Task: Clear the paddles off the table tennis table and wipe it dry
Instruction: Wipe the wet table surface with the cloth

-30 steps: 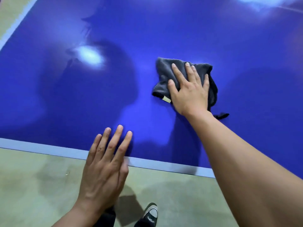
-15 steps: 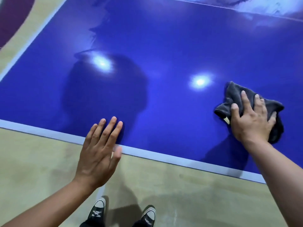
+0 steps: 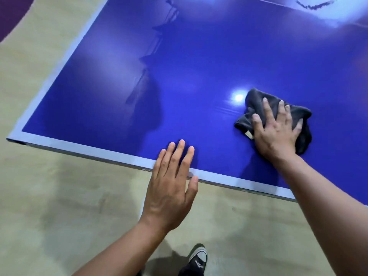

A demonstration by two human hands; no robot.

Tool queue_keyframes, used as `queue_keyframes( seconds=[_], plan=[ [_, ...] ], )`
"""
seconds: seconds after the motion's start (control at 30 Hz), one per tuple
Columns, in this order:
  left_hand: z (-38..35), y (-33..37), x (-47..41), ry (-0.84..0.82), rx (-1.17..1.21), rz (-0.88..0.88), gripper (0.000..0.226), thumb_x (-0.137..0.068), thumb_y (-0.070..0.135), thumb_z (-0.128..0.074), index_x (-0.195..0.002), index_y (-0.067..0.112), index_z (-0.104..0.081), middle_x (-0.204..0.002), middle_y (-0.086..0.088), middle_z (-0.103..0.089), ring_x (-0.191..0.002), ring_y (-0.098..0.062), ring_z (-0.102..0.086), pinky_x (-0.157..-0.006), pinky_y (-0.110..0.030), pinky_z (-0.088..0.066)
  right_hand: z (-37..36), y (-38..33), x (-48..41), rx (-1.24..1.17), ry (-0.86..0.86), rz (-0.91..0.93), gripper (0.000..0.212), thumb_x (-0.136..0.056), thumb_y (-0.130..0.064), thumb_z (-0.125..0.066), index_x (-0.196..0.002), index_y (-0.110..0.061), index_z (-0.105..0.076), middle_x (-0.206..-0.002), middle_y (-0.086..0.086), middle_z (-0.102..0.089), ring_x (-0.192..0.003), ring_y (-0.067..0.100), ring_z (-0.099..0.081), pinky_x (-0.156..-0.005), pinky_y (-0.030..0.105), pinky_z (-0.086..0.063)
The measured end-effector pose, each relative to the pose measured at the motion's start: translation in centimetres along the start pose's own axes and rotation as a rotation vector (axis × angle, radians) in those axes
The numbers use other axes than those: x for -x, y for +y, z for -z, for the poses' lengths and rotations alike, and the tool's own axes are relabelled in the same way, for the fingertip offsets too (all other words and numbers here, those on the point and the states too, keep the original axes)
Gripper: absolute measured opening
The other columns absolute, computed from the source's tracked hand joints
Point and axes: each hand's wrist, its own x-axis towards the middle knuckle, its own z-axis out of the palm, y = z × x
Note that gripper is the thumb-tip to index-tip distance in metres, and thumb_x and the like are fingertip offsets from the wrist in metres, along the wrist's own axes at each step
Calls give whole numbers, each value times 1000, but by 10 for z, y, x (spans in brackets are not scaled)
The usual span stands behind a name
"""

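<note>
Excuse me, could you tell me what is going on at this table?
A person is wiping the blue table tennis table with a dark grey cloth. The right hand presses the bunched cloth flat against the surface, fingers spread. The left hand, fingers straight, lies over the table's near white edge; whether it touches is unclear. No paddles show on the visible part of the table.
</note>
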Motion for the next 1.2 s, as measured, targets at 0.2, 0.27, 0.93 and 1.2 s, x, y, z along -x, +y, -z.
queue_keyframes(
  seconds=[0.2, 0.27, 0.93, 1.2],
  plan=[
    [46, -109, 58, 16, -180, -68, 60, -101, 30, -37, -158, 13, -33, -166, -12, -25, -155, -34, -21, -123, -56, -22, -22, -158, 30, 38, -31, 269, 64, -103, -63, -15, -163, -41, -4, -172, 6, 2, -158, 20, 10, -123, 62, 8],
    [54, -123, 67, -5, -174, -116, 60, -101, 30, -36, -159, 13, -32, -167, -9, -23, -156, -33, -18, -122, -57, -23, -29, -201, 46, 14, -44, 349, 64, -103, -62, -17, -163, -41, -7, -172, 6, 1, -158, 21, 9, -122, 62, 8],
    [-7, 30, 66, 27, -174, -67, 62, -98, 35, -39, -156, 13, -39, -166, -20, -21, -152, -40, -24, -118, -58, -28, -10, -13, 86, -116, 44, 276, 58, -102, -56, -29, -159, -45, -25, -171, -3, -16, -158, 14, -8, -126, 52, 3],
    [-46, 53, 67, 46, -105, 51, 60, -93, 41, -44, -142, 9, -57, -169, -17, -7, -149, -35, -29, -111, -51, -34, 20, 196, 82, -87, 112, -175, 59, -101, -58, -26, -159, -45, -26, -171, 1, -17, -157, 13, -9, -127, 51, 3]
  ],
)
